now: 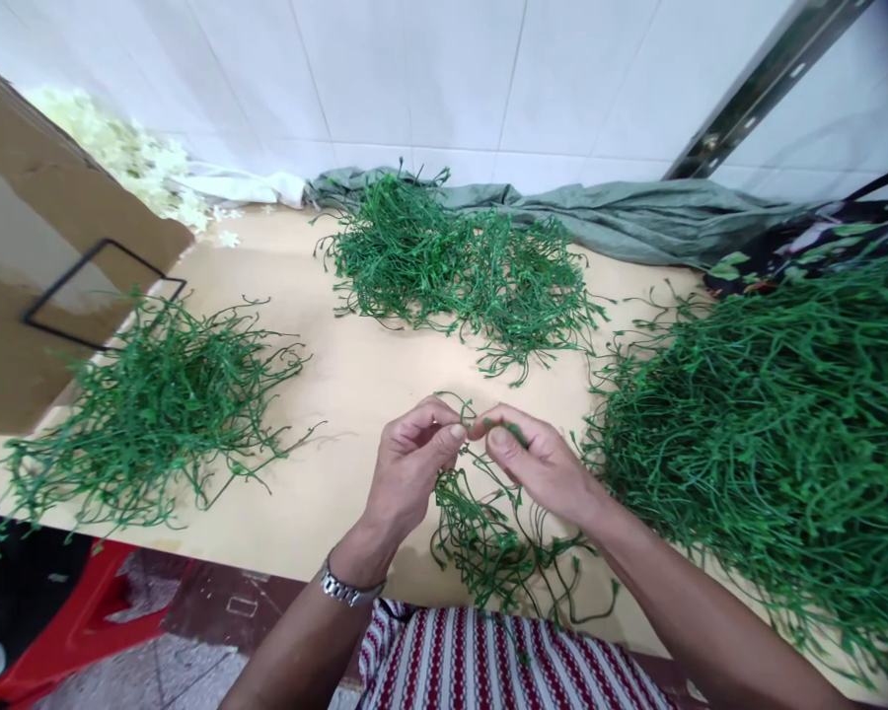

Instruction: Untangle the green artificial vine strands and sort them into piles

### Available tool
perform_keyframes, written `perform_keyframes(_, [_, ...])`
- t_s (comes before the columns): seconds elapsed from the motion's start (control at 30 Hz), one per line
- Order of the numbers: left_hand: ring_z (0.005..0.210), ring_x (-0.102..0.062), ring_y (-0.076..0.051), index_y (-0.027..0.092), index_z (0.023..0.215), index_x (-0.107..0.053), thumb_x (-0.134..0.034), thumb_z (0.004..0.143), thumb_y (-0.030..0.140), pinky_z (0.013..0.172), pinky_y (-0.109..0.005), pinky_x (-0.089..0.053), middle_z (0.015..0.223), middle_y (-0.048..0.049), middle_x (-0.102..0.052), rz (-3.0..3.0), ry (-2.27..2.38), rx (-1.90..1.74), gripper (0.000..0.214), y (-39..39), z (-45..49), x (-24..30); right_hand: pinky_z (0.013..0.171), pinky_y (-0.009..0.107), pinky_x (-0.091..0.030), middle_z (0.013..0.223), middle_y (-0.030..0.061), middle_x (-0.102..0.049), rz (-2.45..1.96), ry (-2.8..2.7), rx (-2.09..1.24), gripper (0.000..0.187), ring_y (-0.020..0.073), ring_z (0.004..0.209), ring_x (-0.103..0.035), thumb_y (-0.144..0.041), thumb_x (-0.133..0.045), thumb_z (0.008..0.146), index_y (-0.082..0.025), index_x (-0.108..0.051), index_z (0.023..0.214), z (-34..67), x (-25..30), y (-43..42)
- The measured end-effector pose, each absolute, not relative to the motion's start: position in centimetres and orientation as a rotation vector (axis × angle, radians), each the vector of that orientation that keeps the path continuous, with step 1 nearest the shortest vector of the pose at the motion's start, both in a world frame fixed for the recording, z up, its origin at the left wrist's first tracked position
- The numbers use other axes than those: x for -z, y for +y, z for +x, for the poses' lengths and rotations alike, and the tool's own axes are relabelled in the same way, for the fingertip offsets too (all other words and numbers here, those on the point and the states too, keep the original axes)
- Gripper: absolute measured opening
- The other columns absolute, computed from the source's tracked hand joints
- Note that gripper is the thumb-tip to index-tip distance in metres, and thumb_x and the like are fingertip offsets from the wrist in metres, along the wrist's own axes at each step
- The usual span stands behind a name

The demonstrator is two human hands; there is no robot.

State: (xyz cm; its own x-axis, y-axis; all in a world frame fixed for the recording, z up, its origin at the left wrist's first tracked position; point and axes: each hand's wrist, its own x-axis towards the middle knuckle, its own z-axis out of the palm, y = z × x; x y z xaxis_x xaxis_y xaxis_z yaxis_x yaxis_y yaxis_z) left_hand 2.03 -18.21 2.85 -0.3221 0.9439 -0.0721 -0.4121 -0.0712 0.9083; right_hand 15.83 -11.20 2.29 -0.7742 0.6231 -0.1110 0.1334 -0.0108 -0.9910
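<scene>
My left hand (412, 465) and my right hand (537, 460) meet above the pale wooden table (340, 375), fingertips pinched together. Both grip a bunch of thin green plastic stems (488, 537) that hangs down from the fingers toward the table's front edge. A metal watch sits on my left wrist. A large heap of the same green stems (777, 434) lies just right of my right hand. Another loose heap (155, 404) lies to the left, and a third, curlier pile (459, 266) lies farther back.
A cardboard sheet (37, 256) with a black wire frame leans at the left. White artificial flowers (125, 153) are piled at the back left. A grey-green cloth (622, 212) runs along the white tiled wall. A red stool (81, 621) stands below the table.
</scene>
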Motion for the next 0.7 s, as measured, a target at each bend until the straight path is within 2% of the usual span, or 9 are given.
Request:
perform_keyframes(0.1, [0.049, -0.038, -0.006, 0.016, 0.064, -0.064, -0.067, 0.069, 0.018, 0.045, -0.021, -0.027, 0.061, 0.0021, -0.048, 0.698, 1.158, -1.640, 0.006, -18.13, 2.32, -2.77, 0.048, 0.019, -0.028, 0.060, -0.0056, -0.038, -0.808, -2.090, -1.685, 0.023, 0.0067, 0.052, -0.033, -0.038, -0.056, 0.080, -0.016, -0.054, 0.085, 15.10, -2.31, -11.92])
perform_keyframes(0.2, [0.048, -0.037, -0.005, 0.015, 0.062, -0.064, -0.068, 0.067, 0.018, 0.045, -0.020, -0.027, 0.059, 0.0023, -0.049, 0.638, 1.130, -1.635, 0.007, -18.14, 2.35, -2.88, 0.055, 0.019, -0.032, 0.063, -0.0036, -0.044, -0.759, -2.136, -1.590, 0.016, 0.0081, 0.058, -0.038, -0.031, -0.053, 0.082, -0.016, -0.056, 0.079, 14.87, -2.58, -12.00])
perform_keyframes(0.3, [0.046, -0.037, -0.005, 0.016, 0.062, -0.062, -0.068, 0.066, 0.017, 0.043, -0.019, -0.027, 0.062, 0.0015, -0.055, 0.484, 1.004, -1.630, 0.007, -18.13, 2.21, -3.06, 0.061, 0.021, -0.036, 0.071, -0.0009, -0.051, -0.616, -2.164, -1.623, 0.018, 0.0097, 0.065, -0.044, -0.028, -0.045, 0.087, -0.015, -0.057, 0.083, 14.94, -2.68, -11.86])
perform_keyframes(0.43, [0.047, -0.041, -0.005, 0.015, 0.062, -0.063, -0.067, 0.066, 0.017, 0.043, -0.018, -0.030, 0.068, -0.0003, -0.058, 0.451, 0.909, -1.608, 0.006, -18.03, 2.01, -3.23, 0.065, 0.022, -0.038, 0.073, -0.0004, -0.053, -0.593, -2.115, -1.645, 0.021, 0.0105, 0.069, -0.048, -0.031, -0.041, 0.089, -0.016, -0.055, 0.084, 15.06, -2.33, -11.92])
perform_keyframes(0.57, [0.049, -0.041, -0.003, 0.016, 0.064, -0.065, -0.069, 0.064, 0.016, 0.045, -0.018, -0.032, 0.077, 0.0006, -0.054, 0.459, 0.971, -1.646, 0.004, -18.01, 2.15, -3.11, 0.074, 0.025, -0.041, 0.084, 0.0020, -0.058, -0.671, -2.025, -1.606, 0.019, 0.0125, 0.079, -0.052, -0.030, -0.045, 0.087, -0.018, -0.053, 0.100, 14.96, -2.04, -12.14])
perform_keyframes(0.7, [0.055, -0.045, -0.004, 0.016, 0.063, -0.066, -0.071, 0.063, 0.015, 0.046, -0.018, -0.032, 0.082, 0.0007, -0.053, 0.462, 1.045, -1.690, 0.005, -17.98, 2.50, -2.85, 0.076, 0.026, -0.042, 0.082, 0.0028, -0.059, -0.624, -1.941, -1.720, 0.020, 0.0135, 0.079, -0.053, -0.033, -0.050, 0.085, -0.016, -0.059, 0.091, 14.77, -2.20, -12.20])
